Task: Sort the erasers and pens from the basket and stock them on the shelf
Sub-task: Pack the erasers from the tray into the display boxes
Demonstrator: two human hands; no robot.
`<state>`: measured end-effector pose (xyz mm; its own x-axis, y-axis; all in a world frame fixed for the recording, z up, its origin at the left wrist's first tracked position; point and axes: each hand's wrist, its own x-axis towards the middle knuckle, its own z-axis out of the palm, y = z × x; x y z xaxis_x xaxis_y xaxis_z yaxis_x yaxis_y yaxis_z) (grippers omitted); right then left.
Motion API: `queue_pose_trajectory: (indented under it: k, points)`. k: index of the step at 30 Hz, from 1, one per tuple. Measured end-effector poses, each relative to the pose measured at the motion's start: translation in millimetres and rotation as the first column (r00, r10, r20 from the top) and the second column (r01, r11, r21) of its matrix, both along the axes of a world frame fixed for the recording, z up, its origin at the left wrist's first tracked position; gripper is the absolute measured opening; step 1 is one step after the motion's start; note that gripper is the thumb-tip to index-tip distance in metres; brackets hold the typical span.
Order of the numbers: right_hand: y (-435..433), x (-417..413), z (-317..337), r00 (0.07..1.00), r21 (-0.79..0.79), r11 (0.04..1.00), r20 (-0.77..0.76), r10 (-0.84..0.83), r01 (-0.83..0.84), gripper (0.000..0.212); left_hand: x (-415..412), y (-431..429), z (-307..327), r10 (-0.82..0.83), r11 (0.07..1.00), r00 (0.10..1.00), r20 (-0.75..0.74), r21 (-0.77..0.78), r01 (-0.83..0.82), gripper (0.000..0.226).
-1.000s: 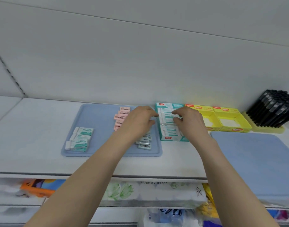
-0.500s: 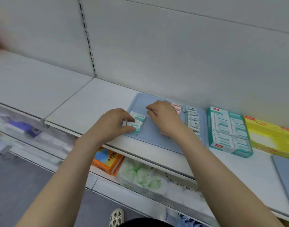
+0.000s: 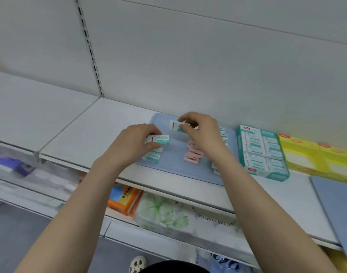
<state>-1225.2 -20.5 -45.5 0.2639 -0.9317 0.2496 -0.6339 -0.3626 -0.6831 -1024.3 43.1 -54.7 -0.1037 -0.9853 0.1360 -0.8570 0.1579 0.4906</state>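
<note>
On the white shelf lies a light blue tray (image 3: 174, 164). My left hand (image 3: 135, 144) grips a white and teal eraser (image 3: 161, 139) over the tray's left side. Another white and teal eraser (image 3: 153, 157) lies under it on the tray. My right hand (image 3: 200, 133) pinches a second teal eraser (image 3: 174, 125) above the tray's back. Pink erasers (image 3: 193, 156) sit in a row beside my right wrist. Barcoded erasers (image 3: 223, 134) show behind that wrist, partly hidden. No pens or basket are in view.
A teal box of erasers (image 3: 261, 152) stands right of the tray, then yellow boxes (image 3: 316, 158). Another blue tray (image 3: 336, 209) lies at the far right. The lower shelf holds an orange box (image 3: 123, 200) and a tissue pack (image 3: 168, 213).
The view swung left, away from the teal box. Both hands moved to the tray's left side, each picked up a teal eraser, and my right hand lifted its eraser toward the back.
</note>
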Motion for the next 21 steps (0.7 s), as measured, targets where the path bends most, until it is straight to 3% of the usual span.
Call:
queue_pose_trajectory:
  k: [3, 7, 13, 21]
  points:
    - [0, -58, 15, 0.982, -0.005, 0.987, 0.107, -0.159, 0.16, 0.017, -33, -19, 6, -0.048, 0.997, 0.994, -0.098, -0.063, 0.042, 0.023]
    - [3, -144, 17, 0.922, 0.101, 0.92, 0.048, -0.385, 0.379, 0.012, -91, -41, 8, -0.181, 0.983, 0.966, -0.184, -0.061, 0.173, 0.024]
    - [27, -190, 3, 0.906, 0.365, 0.835, -0.067, -0.418, 0.412, 0.009, -149, -55, 7, -0.286, 0.958, 0.941, -0.179, -0.067, 0.278, 0.025]
    - [27, -172, -20, 0.862, 0.08, 0.877, -0.247, -0.443, 0.474, 0.007, -160, -61, 2, -0.281, 0.959, 0.939, -0.199, -0.092, 0.268, 0.024]
